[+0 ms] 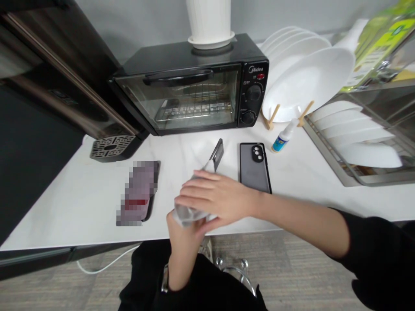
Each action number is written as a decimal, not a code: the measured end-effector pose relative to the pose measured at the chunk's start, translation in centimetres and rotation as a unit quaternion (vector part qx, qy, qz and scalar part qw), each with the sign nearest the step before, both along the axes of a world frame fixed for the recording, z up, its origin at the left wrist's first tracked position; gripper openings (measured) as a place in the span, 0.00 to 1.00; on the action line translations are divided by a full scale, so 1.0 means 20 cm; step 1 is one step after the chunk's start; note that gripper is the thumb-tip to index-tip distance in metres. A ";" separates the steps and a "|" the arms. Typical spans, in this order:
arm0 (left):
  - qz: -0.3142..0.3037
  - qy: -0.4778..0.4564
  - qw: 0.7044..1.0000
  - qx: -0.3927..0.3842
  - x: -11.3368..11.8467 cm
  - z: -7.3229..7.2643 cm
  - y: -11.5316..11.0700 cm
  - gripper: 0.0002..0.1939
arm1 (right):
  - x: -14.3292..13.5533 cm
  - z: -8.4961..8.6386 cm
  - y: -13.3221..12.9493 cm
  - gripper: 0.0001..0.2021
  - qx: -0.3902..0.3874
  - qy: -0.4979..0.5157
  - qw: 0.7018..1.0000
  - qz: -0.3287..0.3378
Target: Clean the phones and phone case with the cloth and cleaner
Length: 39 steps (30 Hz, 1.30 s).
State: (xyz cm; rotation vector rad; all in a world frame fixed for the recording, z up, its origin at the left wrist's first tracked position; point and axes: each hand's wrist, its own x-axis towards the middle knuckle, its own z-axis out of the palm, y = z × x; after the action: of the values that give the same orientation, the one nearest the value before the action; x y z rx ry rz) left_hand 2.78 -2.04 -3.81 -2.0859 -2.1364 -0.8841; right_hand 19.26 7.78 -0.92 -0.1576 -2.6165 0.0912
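Near the counter's front edge, both hands meet around a slim, dark, phone-like slab (218,153), whose far end sticks out past my fingers. My left hand (183,233) is closed around its lower part from below, mostly hidden. My right hand (217,194) lies over the top, fingers together and curled around a pale, crumpled, cloth-like piece (188,214), blurred by motion. To the right, partly behind my right wrist, lies a black-rimmed translucent phone case (254,168) with camera openings. A phone (139,192) with a blurred-out screen lies to the left.
Behind the hands stands a black toaster oven (191,93) with a white pot (210,21) on top. A small spray bottle (284,137) stands before racked white plates (304,82). A metal dish rack (343,168) is at right, a dark drink machine (65,73) at left.
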 end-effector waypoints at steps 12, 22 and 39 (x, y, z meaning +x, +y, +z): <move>-0.049 0.026 0.998 -0.005 0.01 0.00 -0.01 0.12 | 0.02 0.01 0.01 0.36 -0.026 -0.017 0.999 -0.009; -0.037 -0.032 0.999 -0.005 0.03 0.01 -0.02 0.12 | 0.05 0.02 0.03 0.40 -0.065 -0.026 0.997 -0.042; -0.052 -0.105 0.993 -0.004 0.04 0.01 -0.03 0.13 | 0.10 0.01 0.05 0.38 -0.048 -0.009 0.971 -0.236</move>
State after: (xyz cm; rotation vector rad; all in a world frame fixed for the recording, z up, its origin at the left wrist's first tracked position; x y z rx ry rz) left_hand 3.53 -2.66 -3.54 -2.2174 -2.1438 -1.1572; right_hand 21.34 8.87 -0.76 -0.8087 -2.5180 0.0490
